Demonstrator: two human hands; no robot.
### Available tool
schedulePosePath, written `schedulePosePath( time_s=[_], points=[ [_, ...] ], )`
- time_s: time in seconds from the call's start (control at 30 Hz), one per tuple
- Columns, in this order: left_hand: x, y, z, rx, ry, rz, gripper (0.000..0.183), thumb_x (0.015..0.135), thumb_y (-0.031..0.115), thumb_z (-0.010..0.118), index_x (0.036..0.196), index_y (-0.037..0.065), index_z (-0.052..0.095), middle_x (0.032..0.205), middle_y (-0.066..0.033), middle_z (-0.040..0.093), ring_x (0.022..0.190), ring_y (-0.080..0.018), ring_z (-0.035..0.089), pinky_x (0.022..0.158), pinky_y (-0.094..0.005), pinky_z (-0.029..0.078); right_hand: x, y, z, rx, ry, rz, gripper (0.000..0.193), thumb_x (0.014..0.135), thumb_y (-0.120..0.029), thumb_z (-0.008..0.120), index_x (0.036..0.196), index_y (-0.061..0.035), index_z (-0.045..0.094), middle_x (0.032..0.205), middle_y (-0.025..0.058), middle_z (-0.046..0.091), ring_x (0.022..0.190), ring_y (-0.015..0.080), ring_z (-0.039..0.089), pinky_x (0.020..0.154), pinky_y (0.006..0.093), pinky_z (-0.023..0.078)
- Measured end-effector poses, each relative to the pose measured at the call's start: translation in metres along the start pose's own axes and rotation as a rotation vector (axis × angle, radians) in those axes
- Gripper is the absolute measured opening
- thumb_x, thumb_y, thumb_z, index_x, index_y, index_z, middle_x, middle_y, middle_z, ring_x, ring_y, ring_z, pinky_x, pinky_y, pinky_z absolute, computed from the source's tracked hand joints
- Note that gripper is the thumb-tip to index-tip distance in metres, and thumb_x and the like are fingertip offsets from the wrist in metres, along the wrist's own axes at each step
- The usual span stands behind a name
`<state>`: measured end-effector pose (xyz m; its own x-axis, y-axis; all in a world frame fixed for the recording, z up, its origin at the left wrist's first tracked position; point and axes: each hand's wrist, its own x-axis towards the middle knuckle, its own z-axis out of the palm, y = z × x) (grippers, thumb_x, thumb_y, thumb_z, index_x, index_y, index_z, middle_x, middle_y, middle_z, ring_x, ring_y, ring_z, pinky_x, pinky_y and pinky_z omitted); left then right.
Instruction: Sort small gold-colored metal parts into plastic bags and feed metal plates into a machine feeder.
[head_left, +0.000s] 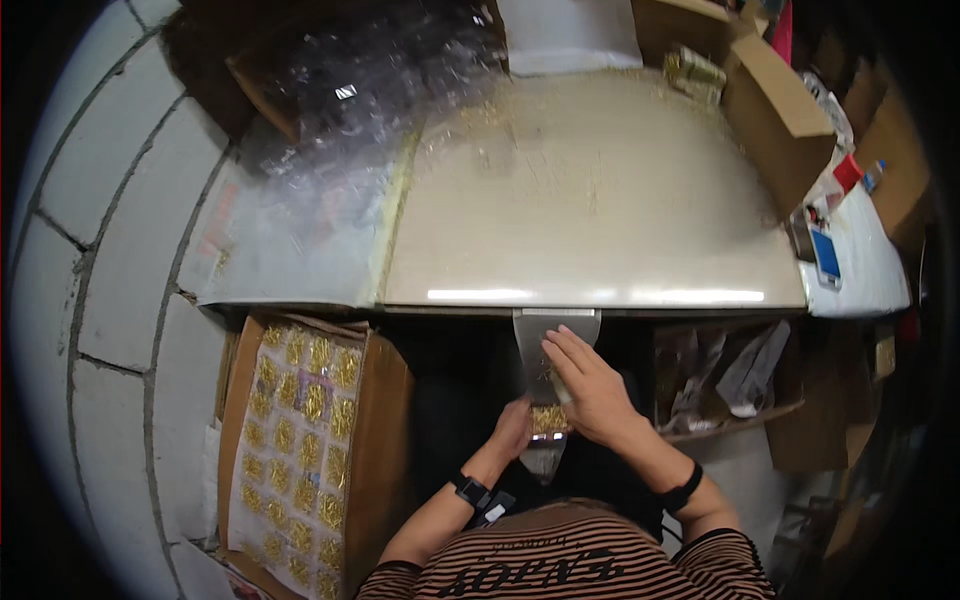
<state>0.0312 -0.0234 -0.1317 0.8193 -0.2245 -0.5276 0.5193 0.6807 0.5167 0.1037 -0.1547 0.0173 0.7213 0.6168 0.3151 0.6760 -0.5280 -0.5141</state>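
Note:
A grey metal chute [532, 340] slopes down from the table's front edge toward my lap. At its lower end a small clear box [548, 420] holds many thin gold-coloured pieces. My left hand [513, 428] grips the left side of this box, its fingertips partly hidden. My right hand [592, 392] lies along the right side of the chute with its fingers stretched out, the upper ones over the chute's surface. What lies under the right palm is hidden. A few gold bits show in the chute between the hands.
Beside me on the left, a cardboard box [385, 420] contains rows of gold-filled packs. Clear plastic boxes [350, 90] heap up at the table's back left. On the beige tabletop [600, 200] lie scattered gold bits. A phone [825, 255] rests at right, above an open carton [735, 425].

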Motion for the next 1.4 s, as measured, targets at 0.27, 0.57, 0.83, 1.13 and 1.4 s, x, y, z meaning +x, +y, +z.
schedulePosePath(
  time_s=[0.27, 0.57, 0.83, 1.13, 1.4],
  points=[
    [-0.012, -0.002, -0.025, -0.024, -0.037, -0.057, 0.039, 0.099, 0.028, 0.032, 0.111, -0.003, 0.052, 0.097, -0.0116, 0.063, 0.085, -0.0200, 0.065, 0.068, -0.0301, 0.057, -0.081, 0.030, -0.030, 0.246, -0.074, 0.264, 0.032, 0.073, 0.009, 0.054, 0.103, -0.0005, 0.061, 0.106, 0.0172, 0.061, 0.100, 0.0331, 0.059, 0.084, 0.0373, 0.050],
    [-0.054, 0.026, -0.012, 0.116, -0.031, 0.007, 0.026, 0.095, 0.020, 0.044, 0.108, 0.001, 0.055, 0.095, -0.0122, 0.064, 0.077, -0.0199, 0.067, 0.053, -0.0303, 0.059, -0.072, 0.008, 0.005, 0.362, -0.117, 0.149, 0.028, 0.078, 0.001, 0.057, 0.107, 0.0001, 0.058, 0.103, 0.0173, 0.062, 0.094, 0.0336, 0.061, 0.080, 0.0377, 0.050],
    [-0.057, 0.044, 0.012, -0.016, -0.021, 0.167, 0.026, 0.094, 0.018, 0.047, 0.112, 0.000, 0.053, 0.101, -0.0112, 0.062, 0.083, -0.0188, 0.066, 0.057, -0.0314, 0.059, -0.044, -0.010, 0.020, 0.112, -0.226, -0.219, 0.044, 0.081, -0.008, 0.060, 0.122, 0.0024, 0.047, 0.124, 0.0178, 0.052, 0.119, 0.0326, 0.047, 0.099, 0.0410, 0.039],
    [-0.076, 0.046, -0.015, -0.052, -0.157, 0.191, 0.042, 0.088, 0.013, 0.054, 0.128, 0.004, 0.042, 0.120, -0.0116, 0.053, 0.107, -0.0232, 0.057, 0.083, -0.0361, 0.052, 0.010, 0.026, -0.037, 0.087, 0.211, -0.059, 0.049, 0.076, 0.002, 0.063, 0.123, -0.0019, 0.049, 0.128, 0.0201, 0.049, 0.121, 0.0339, 0.046, 0.100, 0.0393, 0.039],
    [-0.091, 0.030, -0.037, -0.158, -0.202, 0.155, 0.071, 0.069, -0.014, 0.062, 0.131, 0.006, 0.035, 0.127, -0.0127, 0.046, 0.114, -0.0255, 0.051, 0.093, -0.0369, 0.049, 0.162, 0.169, -0.034, -0.165, 0.131, 0.436, 0.057, 0.093, -0.032, 0.042, 0.136, 0.0037, 0.030, 0.141, 0.0275, 0.027, 0.134, 0.0372, 0.023, 0.110, 0.0385, 0.020]
  ],
)
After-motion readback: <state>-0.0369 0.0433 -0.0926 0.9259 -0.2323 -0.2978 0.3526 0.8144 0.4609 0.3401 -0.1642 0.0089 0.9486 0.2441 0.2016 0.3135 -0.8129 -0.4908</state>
